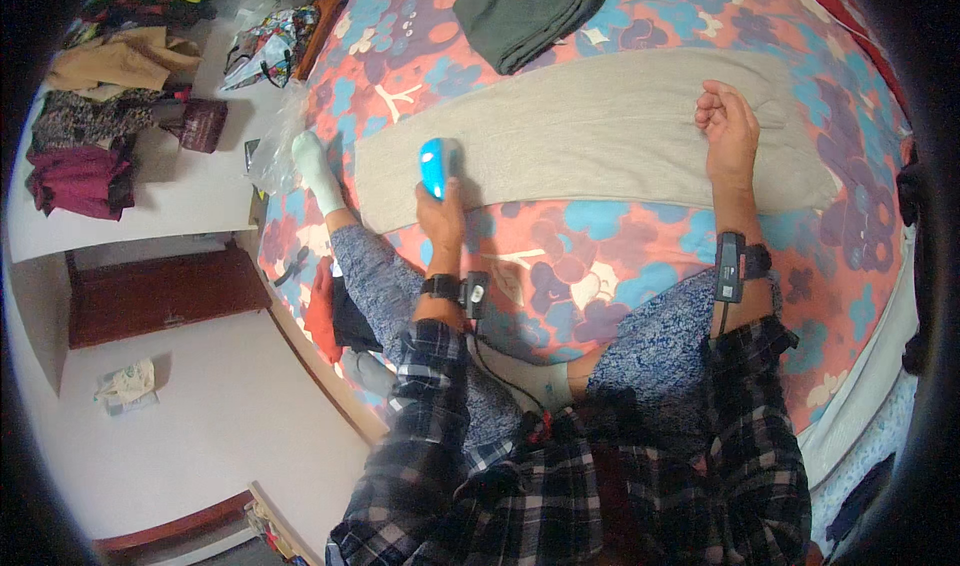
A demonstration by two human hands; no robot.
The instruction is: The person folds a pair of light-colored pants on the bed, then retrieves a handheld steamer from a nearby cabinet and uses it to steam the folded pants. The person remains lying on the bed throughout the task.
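Note:
A long beige garment (pixel 590 131), shaped like trousers folded lengthwise, lies spread across the flowered bedsheet (pixel 560 226). Over its left end, my left hand (pixel 441 214) is closed round a rounded blue hand-held tool (pixel 434 168) with a greyish side. The tool's underside is hidden, so whether it touches the cloth is unclear. Above the garment's right part, my right hand (pixel 728 131) is held with its fingers loosely bent and a little apart, and nothing shows in it. Each wrist wears a strapped black device (pixel 731 266).
A folded dark green garment (pixel 535 11) lies beyond the beige one. My crossed legs (pixel 650 356) rest on the bed's near side. Left of the bed are clothes (pixel 85 146), a maroon bag (pixel 202 126), a plastic bag (pixel 280 146) and a brown door (pixel 165 291). A cable (pixel 505 376) hangs from the left wrist device.

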